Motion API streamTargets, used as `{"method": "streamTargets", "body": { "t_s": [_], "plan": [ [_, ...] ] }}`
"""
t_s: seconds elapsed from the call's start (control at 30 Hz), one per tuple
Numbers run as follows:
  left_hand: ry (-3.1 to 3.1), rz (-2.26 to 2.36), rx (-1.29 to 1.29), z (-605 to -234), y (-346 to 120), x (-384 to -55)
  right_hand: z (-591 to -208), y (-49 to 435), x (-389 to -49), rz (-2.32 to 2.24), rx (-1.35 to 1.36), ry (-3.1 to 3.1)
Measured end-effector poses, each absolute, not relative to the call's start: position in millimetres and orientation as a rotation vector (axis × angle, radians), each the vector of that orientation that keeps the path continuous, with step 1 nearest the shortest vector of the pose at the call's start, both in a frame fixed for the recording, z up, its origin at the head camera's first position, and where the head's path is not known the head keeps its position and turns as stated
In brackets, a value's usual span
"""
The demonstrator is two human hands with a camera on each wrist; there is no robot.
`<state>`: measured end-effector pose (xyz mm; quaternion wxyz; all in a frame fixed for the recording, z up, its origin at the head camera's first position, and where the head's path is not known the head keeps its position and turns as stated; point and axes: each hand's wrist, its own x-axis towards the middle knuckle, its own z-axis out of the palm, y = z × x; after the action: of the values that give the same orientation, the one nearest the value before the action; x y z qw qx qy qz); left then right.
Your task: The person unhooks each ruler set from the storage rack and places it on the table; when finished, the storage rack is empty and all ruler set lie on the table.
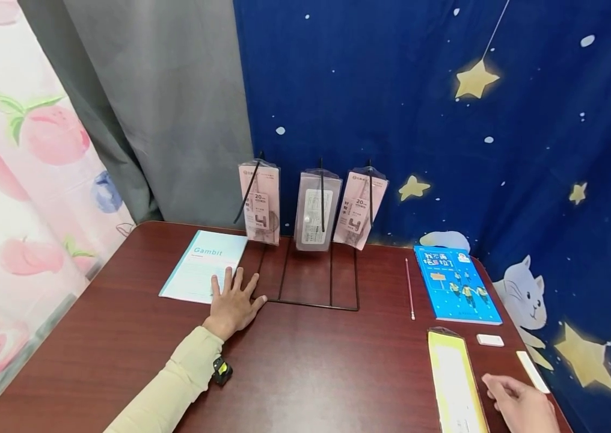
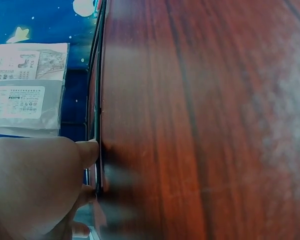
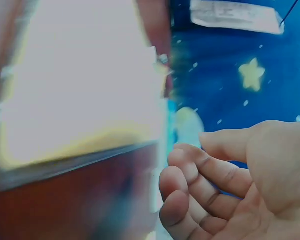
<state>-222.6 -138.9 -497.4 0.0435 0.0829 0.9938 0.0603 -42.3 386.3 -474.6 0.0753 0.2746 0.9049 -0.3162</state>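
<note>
My left hand [image 1: 234,305] lies with its fingers spread over the lower right corner of a "Gambit" notebook [image 1: 197,273]. In the left wrist view, its thumb is right at the black wire base of a display rack [image 2: 98,125]. At the right, my right hand [image 1: 522,404] hovers beside a long yellow-edged packet [image 1: 457,379] with a clear sleeve. The fingers of that hand [image 3: 225,185] are loosely curled and hold nothing. Glare washes out the packet's face [image 3: 85,85] in the right wrist view.
Two pink ruler packs [image 1: 260,204] [image 1: 361,209] and a grey-backed pack [image 1: 319,210] hang on the rack's hooks. To the right lie a pencil [image 1: 410,288], a blue book [image 1: 457,284], a white eraser [image 1: 490,340] and a white strip [image 1: 533,371] near the table's edge.
</note>
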Motion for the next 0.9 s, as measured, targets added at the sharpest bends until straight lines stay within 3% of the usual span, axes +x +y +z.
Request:
{"method": "streamTargets", "body": {
  "t_s": [0.33, 0.63, 0.9],
  "plan": [
    [3.056, 0.171, 0.251, -500.1, -139.2, -221.6, -423.1, 326.2, -90.2, -0.852, 0.467, 3.019],
    [3.04, 0.173, 0.229, -498.3, -139.7, -218.1, -420.3, 278.0, -120.0, -1.1, 0.148, 3.158],
    [3.035, 0.179, 0.223, -497.8, -138.9, -218.8, -418.8, 261.4, -173.7, -1.338, 0.017, 3.073]
  ]
}}
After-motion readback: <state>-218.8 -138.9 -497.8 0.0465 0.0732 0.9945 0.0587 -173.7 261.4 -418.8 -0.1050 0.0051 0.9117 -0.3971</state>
